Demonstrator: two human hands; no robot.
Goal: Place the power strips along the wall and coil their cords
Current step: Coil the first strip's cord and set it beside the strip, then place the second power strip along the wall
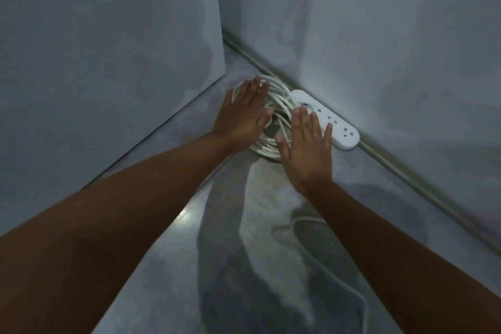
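White fittings, grey surrounds.
Power strip (342,131): white, with a small blue mark (305,104). Coiled cord (279,89): white. Floor (238,230): mottled grey, glossy. Wall (379,35): plain pale grey.

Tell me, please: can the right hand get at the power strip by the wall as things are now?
Probably yes. The right hand is open, its fingers lie over the near edge of the power strip, and nothing covers the rest of it. The coiled cord sits beside it.
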